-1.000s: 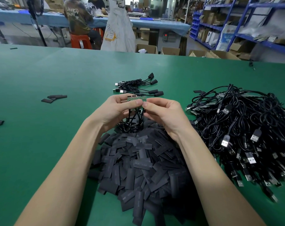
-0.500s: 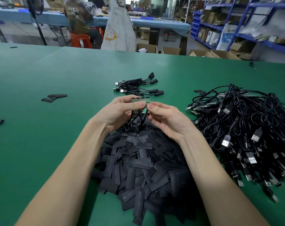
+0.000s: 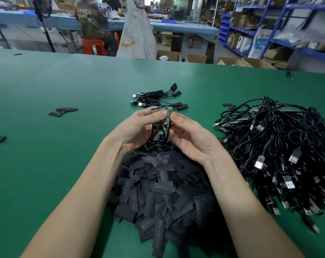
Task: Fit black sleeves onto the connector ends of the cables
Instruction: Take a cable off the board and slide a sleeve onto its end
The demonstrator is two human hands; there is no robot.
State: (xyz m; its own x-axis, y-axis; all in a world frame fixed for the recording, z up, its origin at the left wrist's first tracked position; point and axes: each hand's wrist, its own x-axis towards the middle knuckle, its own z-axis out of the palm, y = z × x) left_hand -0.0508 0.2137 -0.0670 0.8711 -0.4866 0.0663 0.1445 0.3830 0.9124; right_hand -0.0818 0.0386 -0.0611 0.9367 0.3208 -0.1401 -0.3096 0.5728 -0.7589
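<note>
Head view, nearest first: a heap of flat black sleeve pieces (image 3: 161, 190) lies on the green table (image 3: 46, 164) right below the forearms, a large stock not yet used. Above its far edge both hands are raised and meet. The left hand (image 3: 139, 127) curls its fingers and thumb around a small fan of green circuit-board connector ends (image 3: 160, 113), whose thin black leads (image 3: 158, 135) drop toward the heap. The right hand (image 3: 191, 136) pinches the rightmost board of that fan between thumb and forefinger, its other fingers loosely curled with the palm up. No sleeve shows on any of the held boards, and neither hand visibly holds one.

To the right, apart from the heap, a big tangled pile of black cables with USB plugs (image 3: 280, 151) covers the table; bare board ends show along its left edge, so these look unsleeved. Farther off, just beyond the hands, a small bundle of cables with black-covered ends (image 3: 158, 98) lies on its own, apparently the finished ones. A few stray black pieces (image 3: 63, 111) sit far left.

Judging by the pile sizes, the job is at an early stage: a handful done, one small batch in hand awaiting sleeves, the bulk still to come.

Beyond the table a person on a red stool (image 3: 93, 45) sits at a blue bench, with blue shelving (image 3: 280, 30) to the right.
</note>
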